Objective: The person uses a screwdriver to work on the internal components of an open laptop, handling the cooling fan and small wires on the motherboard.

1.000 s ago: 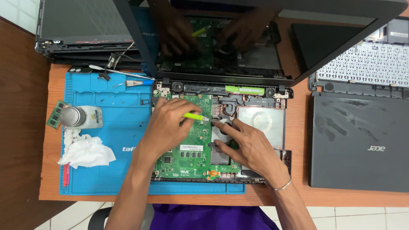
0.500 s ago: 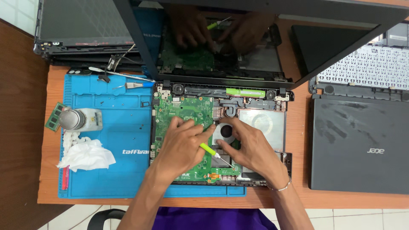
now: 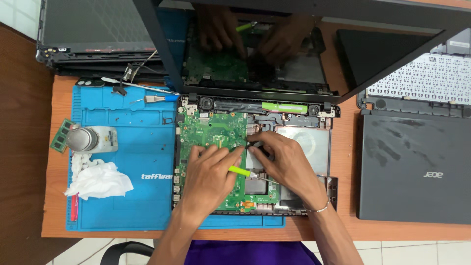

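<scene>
The left hand (image 3: 208, 179) rests on the green circuit board (image 3: 211, 132) of an opened laptop (image 3: 314, 142). Its fingers are curled shut around a thin yellow-green tool (image 3: 239, 171). The tool pokes out from under the hand and points to the right, toward the middle of the laptop. Its tip sits just beside the other hand.

The right hand (image 3: 287, 164) lies over the dark fan part next to the board. Its fingers press down there and touch the laptop. I cannot tell if they pinch anything. A thin silver bracelet (image 3: 319, 208) sits on that wrist.

The laptop lies on a blue work mat (image 3: 122, 196), which lies on an orange-brown table (image 3: 54, 162). The laptop's screen (image 3: 274, 54) stands open behind it, and both hands show in it like in a mirror.

On the left part of the mat sit a small round metal tin (image 3: 82, 138) and a crumpled white tissue (image 3: 100, 180). A green memory stick (image 3: 61, 136) lies just beside the tin. A small tool with a blue handle (image 3: 159, 98) lies near the top of the mat.

To the right lies a closed dark grey laptop (image 3: 414, 167). Behind it is a keyboard (image 3: 427, 81) with pale keys. More dark laptop parts (image 3: 93, 34) are stacked at the top left.
</scene>
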